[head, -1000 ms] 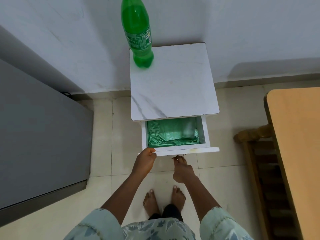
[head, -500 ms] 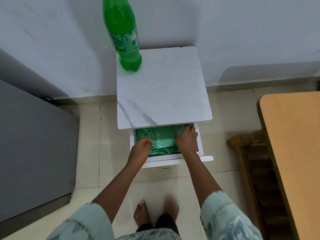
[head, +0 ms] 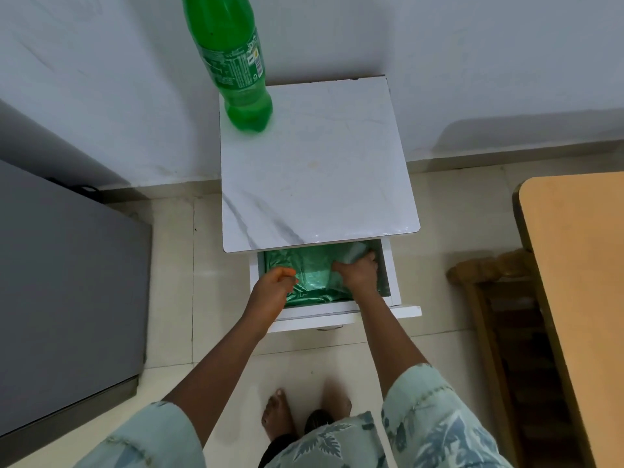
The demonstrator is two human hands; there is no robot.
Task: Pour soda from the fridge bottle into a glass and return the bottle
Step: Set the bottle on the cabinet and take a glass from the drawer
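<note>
A green soda bottle (head: pixel 233 62) stands upright on the back left corner of a white marble-look side table (head: pixel 314 184). The table's drawer (head: pixel 393 275) is pulled out and is lined with a crinkled green plastic sheet (head: pixel 312 275). My right hand (head: pixel 358 271) reaches into the drawer's back right corner, with its fingers closed around a clear glass (head: pixel 354 255) that lies mostly hidden under the tabletop. My left hand (head: pixel 273 288) sits at the drawer's left side, fingers curled over the green sheet.
A grey fridge (head: pixel 67 298) stands to the left of the side table, with a strip of tiled floor between them. On the right are a wooden table (head: pixel 580 282) and a wooden chair (head: pixel 499 275). My bare feet (head: pixel 280 413) are on the floor below the drawer.
Both hands went from the drawer's front edge into the drawer. My right hand reached to the back right corner and closed on the glass. The bottle has not moved.
</note>
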